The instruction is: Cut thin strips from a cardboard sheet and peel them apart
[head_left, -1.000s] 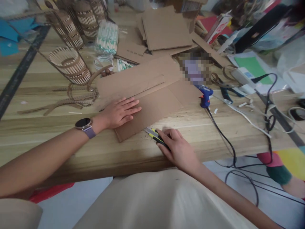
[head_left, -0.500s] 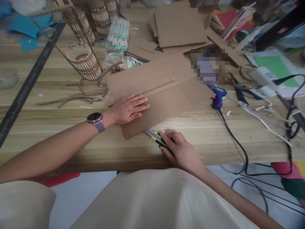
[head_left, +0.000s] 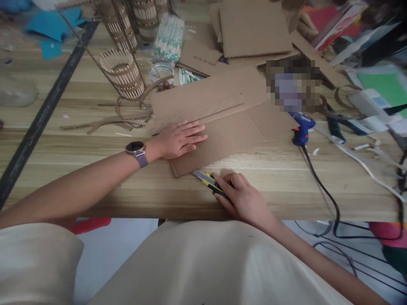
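- Left hand: we see it palm down, fingers straight and a bit apart, lying flat on cardboard, gripping nothing.
- Smartwatch with purple band on that wrist.
- Right hand: fingers closed round a utility knife, black and yellow, near the table's front edge.
- Knife blade is out, angled up-left, tip at the near edge of the folded cardboard; we can't tell whether it touches.
- That cardboard sits mid-table, below a larger cardboard sheet with a long dark slit or edge along it.
- Right of it we have a blue glue gun, its black cord running off the table.
- Left of it: loose cardboard strips, one stick-sided basket standing just behind them.
- Farther back we get a tape roll, a bag of sticks, stacked cardboard.
- Pixelated patch behind the glue gun; contents unreadable to us.
- Far right: green paper.
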Available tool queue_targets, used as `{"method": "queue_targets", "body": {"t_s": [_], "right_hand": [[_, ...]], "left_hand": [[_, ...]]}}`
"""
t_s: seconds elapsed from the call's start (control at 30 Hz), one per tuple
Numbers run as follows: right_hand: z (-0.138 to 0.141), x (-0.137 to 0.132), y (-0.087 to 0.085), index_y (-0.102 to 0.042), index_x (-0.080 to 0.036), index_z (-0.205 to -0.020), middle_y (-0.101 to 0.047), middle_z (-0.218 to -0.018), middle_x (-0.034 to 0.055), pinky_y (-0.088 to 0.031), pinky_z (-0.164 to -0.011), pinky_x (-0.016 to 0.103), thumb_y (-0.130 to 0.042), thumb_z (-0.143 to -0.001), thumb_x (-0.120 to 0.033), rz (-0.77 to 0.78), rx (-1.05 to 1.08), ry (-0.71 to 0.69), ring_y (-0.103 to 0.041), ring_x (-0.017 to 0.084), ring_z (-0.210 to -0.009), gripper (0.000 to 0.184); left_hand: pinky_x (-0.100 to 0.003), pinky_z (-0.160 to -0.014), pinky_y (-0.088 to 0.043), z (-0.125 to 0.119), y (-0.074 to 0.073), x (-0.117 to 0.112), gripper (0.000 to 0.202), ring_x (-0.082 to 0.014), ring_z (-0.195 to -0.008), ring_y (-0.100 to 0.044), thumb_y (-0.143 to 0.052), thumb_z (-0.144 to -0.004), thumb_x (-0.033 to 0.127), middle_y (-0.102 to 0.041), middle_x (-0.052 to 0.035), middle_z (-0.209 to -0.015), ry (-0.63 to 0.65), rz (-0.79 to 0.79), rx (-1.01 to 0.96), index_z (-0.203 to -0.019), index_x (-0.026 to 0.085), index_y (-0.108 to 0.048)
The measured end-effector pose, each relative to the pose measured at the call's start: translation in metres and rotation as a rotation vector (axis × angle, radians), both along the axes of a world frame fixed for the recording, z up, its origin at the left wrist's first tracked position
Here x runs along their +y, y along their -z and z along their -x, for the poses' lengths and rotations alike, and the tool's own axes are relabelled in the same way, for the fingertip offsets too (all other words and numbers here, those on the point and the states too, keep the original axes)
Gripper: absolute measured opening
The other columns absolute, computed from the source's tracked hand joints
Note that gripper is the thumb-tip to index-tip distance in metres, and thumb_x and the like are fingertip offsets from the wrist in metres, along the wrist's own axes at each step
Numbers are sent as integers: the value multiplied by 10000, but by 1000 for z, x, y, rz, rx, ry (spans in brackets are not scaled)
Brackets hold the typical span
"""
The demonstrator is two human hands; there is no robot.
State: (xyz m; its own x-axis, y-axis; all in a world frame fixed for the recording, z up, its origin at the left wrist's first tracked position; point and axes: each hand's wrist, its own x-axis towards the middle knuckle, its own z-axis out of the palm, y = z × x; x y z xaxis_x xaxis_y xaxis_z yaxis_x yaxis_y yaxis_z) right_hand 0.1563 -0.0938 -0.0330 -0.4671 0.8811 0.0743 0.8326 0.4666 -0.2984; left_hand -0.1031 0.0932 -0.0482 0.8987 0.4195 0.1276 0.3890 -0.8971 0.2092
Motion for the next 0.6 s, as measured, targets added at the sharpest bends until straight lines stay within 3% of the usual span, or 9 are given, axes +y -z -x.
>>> {"method": "queue_targets", "body": {"t_s": [0.5, 0.6], "right_hand": [[12, 11, -5, -572, -233, -1430, -631, -1086, 124, -591, -783, 388, -510, -988, -332, 58, -10, -125, -608, 269, -1014, 458], [17, 15, -7, -583, -182, -1413, -633, -1083, 140, -591, -765, 385, -503, -988, -325, 49, -19, -157, -606, 276, -1009, 454]], "left_hand": [[-508, -1266, -198, -1, 0, 0, 511, -267, -1567, -250, -344, -1091, 464, -331, -66, -1671, -15, 24, 24, -1561, 282, -427], [-510, -1267, -193, -1, 0, 0, 506, -266, -1567, -250, -355, -1090, 455, -338, -71, -1668, -10, 27, 13, -1554, 273, -440]]}}
